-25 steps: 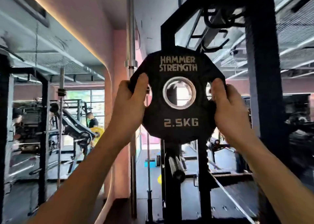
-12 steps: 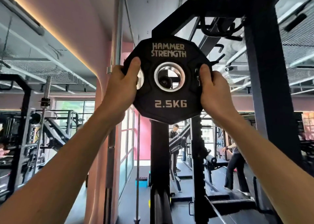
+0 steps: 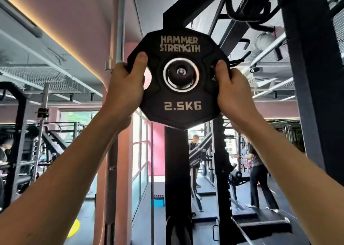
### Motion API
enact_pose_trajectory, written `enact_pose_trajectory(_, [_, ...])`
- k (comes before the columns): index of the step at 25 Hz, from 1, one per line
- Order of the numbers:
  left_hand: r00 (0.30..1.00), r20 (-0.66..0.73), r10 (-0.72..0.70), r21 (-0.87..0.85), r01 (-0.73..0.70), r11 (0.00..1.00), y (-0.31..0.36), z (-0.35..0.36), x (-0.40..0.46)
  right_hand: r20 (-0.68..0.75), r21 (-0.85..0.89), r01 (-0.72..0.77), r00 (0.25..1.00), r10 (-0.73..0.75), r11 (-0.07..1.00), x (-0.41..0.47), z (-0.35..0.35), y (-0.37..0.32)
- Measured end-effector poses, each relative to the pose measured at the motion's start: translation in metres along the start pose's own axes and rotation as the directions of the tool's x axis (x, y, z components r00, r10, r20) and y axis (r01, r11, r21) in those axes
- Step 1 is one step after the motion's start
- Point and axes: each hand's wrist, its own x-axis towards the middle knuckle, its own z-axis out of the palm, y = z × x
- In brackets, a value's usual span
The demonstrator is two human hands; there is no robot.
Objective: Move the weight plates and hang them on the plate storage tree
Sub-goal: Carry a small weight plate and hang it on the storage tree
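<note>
A person held a black weight plate (image 3: 179,79) up at arm's length, seen from a camera on their own head looking forward and slightly up. The plate was many-sided, lettered "HAMMER STRENGTH" above its centre hole and "2.5KG" below.

The left hand (image 3: 125,88) gripped the plate's left edge, its thumb lying over the front face and through a grip slot, its fingers curled out of sight behind. The right hand (image 3: 232,90) gripped the right edge in the same way, thumb in front, fingers hidden behind.

The plate sat high against a black upright post (image 3: 177,170) of the plate storage tree. Through the steel-ringed centre hole showed the round end of a storage peg (image 3: 181,71), with a small bolt at its middle. The peg end looked slightly above the hole's centre, so the hole and peg seemed nearly lined up. Whether the plate had begun to slide onto the peg could not be told.

To do this step well, it seemed best to keep the plate square to the peg, hold both hands level so it did not tilt, and push it straight back until it met the post. The fingers behind the plate were at risk of being pinched there, so they would need to slip out before it seated.

Behind, other gym racks and two people stood well apart from the plate.
</note>
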Motion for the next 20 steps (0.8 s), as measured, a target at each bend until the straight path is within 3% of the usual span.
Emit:
enact_pose_trajectory(7, [0.998, 0.058, 0.035, 0.0, -0.035, 0.999, -0.063, 0.013, 0.013, 0.021, -0.027, -0.02, 1.0, 0.021, 0.999, 0.016, 0.028, 0.052])
enact_pose_trajectory(12, [0.996, 0.042, -0.079, 0.046, 0.077, 0.996, -0.11, 0.02, 0.03, 0.024, -0.026, -0.041, 0.999, 0.042, 0.999, 0.03, 0.052, 0.09])
enact_pose_trajectory(20, [0.991, 0.016, -0.132, 0.066, 0.131, 0.989, -0.15, 0.034, 0.04, 0.039, -0.056, -0.049, 0.998, 0.051, 0.997, 0.048, 0.075, 0.129])
